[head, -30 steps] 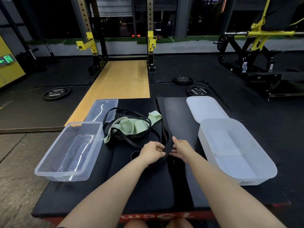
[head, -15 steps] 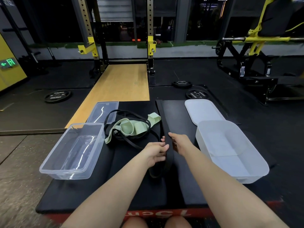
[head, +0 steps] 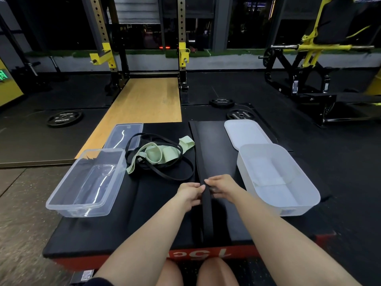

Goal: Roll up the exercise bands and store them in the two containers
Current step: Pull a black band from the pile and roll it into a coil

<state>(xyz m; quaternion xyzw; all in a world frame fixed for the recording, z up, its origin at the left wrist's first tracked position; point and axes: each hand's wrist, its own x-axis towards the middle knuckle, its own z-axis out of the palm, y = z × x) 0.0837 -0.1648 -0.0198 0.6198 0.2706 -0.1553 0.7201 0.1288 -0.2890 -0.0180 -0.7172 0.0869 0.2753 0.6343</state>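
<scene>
Two hands pinched one wide black band (head: pixel 203 162) at centre.
Left hand (head: pixel 190 193) and right hand (head: pixel 221 187) should roll tightly toward twelve o'clock, edges aligned.

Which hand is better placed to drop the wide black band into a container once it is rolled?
Probably the right hand: it pinches the wide black band close beside the frosted white container. The left hand grips it too, farther from the clear container.

Views: one, head-worn | Facing: forward and down | Range: close above black platform (head: pixel 144 203), gym floor beyond | Overlap: none
</scene>
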